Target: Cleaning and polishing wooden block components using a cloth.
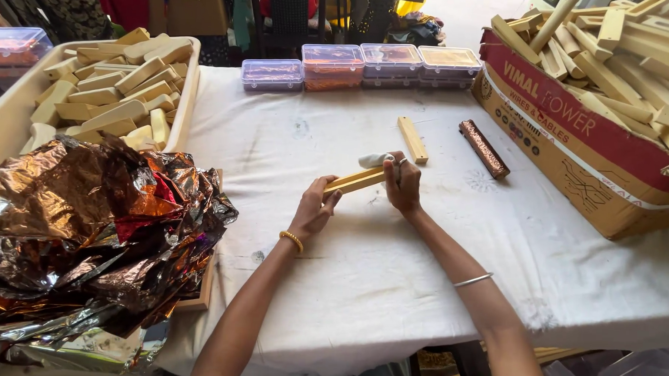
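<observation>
We've got both hands on one wooden stick (355,180), held just above the white tablecloth (361,285). Left hand (313,209) pinches the near end w/ thumb & fingertips; right hand (403,184) is wrapped round the far end, also clutching a bit of white cloth (372,160) at its fingertips. Just past the right fingers lies a bare stick (412,139), and right of that a foil-wrapped stick (484,149). Left of our left fingers: heap of copper foil (88,231), then a tray (189,94) of bare sticks. Farther out, plastic boxes (361,65); far right, a cardboard box (573,144) full of sticks.
</observation>
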